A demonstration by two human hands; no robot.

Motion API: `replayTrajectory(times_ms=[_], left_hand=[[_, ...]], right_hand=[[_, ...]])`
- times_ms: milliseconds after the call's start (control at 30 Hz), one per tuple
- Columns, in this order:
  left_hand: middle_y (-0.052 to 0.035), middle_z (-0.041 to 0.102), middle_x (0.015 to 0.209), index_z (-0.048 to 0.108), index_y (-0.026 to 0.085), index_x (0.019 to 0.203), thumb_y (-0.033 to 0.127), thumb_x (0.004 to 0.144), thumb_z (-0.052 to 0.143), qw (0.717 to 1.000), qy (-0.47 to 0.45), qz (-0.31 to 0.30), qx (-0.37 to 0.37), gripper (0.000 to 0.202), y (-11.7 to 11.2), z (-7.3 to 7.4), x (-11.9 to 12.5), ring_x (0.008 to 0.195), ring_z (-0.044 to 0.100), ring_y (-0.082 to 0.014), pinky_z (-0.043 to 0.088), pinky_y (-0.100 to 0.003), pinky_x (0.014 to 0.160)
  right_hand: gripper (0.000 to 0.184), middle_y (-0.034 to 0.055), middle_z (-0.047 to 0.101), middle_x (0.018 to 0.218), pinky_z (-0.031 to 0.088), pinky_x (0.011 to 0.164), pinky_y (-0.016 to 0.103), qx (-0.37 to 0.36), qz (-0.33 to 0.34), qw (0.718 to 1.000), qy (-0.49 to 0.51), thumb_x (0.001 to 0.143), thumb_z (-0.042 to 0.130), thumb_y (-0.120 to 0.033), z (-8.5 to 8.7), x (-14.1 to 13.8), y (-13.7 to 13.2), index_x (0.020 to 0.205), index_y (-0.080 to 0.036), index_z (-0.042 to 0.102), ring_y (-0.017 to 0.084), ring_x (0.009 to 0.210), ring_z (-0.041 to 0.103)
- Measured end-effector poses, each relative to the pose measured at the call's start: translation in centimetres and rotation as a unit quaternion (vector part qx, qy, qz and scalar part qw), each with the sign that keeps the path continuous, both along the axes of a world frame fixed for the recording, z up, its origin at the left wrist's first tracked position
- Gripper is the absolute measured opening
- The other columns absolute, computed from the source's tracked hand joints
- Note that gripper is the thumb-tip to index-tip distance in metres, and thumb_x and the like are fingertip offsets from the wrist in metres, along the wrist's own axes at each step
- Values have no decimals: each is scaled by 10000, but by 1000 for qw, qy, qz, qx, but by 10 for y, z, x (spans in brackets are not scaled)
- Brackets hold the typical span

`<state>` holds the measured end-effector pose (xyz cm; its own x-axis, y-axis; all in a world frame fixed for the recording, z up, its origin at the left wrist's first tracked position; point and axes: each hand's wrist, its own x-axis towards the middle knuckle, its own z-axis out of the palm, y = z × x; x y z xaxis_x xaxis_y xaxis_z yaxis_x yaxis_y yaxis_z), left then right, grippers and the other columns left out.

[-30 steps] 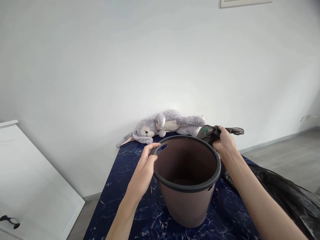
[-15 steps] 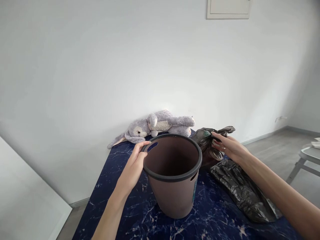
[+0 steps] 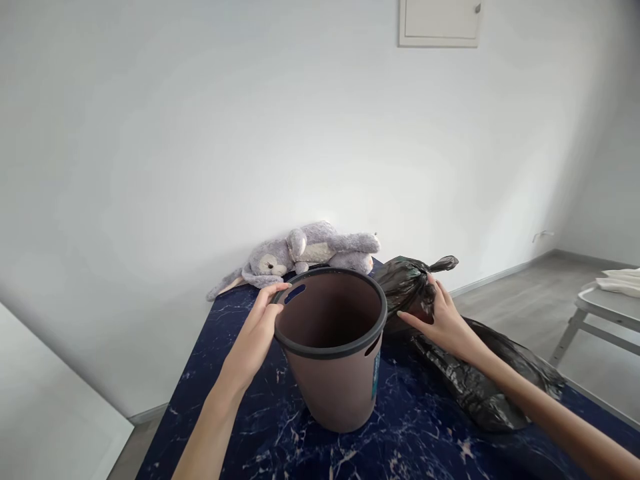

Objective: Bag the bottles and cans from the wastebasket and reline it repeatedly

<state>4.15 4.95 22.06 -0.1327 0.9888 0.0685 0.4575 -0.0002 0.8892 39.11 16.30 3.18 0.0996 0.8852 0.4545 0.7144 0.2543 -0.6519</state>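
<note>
A brown plastic bin (image 3: 335, 380) with a dark rim stands upright and empty on a dark blue marbled table (image 3: 280, 433). My left hand (image 3: 257, 330) rests on the bin's left rim beside a handle slot, fingers curled over the edge. A tied, filled black rubbish bag (image 3: 407, 287) sits on the table just right of the bin. My right hand (image 3: 443, 320) lies against that bag's side with the fingers spread. A flat black bag (image 3: 480, 380) lies on the table under my right forearm.
A grey plush rabbit (image 3: 305, 250) lies at the table's far edge against the white wall. A white cabinet door (image 3: 439, 23) hangs high on the wall. A light table with folded white cloth (image 3: 620, 283) stands at the right, and a white panel (image 3: 45, 413) at the lower left.
My right hand has let go of the tied bag's knot and now lies open on its side, the bag set down right of the bin. The view has shifted rightward.
</note>
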Motion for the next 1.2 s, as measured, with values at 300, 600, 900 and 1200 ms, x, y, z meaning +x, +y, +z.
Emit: replayTrajectory(times_ms=[300, 600, 900, 1200], left_hand=[[14, 500, 1683, 589, 405, 1426, 482, 1047, 405, 1000, 5, 3, 8, 428, -1, 1, 1, 1510, 516, -357, 519, -506, 1141], [-46, 497, 1690, 627, 333, 1400, 474, 1030, 429, 999, 23, 7, 33, 442, 1, 2, 3, 1491, 540, -365, 516, -507, 1155], [-19, 503, 1692, 627, 369, 1419, 471, 1027, 435, 1000, 6, 14, 20, 448, 2, 2, 5, 1523, 516, -367, 580, -476, 1092], [2, 429, 1738, 659, 389, 1380, 507, 1021, 476, 997, 42, 38, 43, 420, 1, 3, 7, 1603, 382, -392, 461, -568, 1219]], right_hand=[[1061, 176, 207, 1790, 270, 1321, 624, 51, 64, 995, -49, 977, 590, -658, -33, 9, 46, 1749, -260, -18, 381, 1676, 156], [1025, 223, 340, 1744, 338, 1308, 515, 41, 88, 994, -54, 1004, 514, -737, -36, 38, 68, 1740, -164, 89, 351, 1610, 367], [971, 194, 384, 1737, 354, 1296, 582, -7, 16, 997, -76, 1001, 497, -756, -57, 68, 5, 1736, -186, 219, 399, 1592, 393], [789, 113, 397, 1740, 277, 1260, 755, -75, 38, 970, -229, 1028, 389, -772, -110, 87, -56, 1659, -308, 476, 450, 1624, 280]])
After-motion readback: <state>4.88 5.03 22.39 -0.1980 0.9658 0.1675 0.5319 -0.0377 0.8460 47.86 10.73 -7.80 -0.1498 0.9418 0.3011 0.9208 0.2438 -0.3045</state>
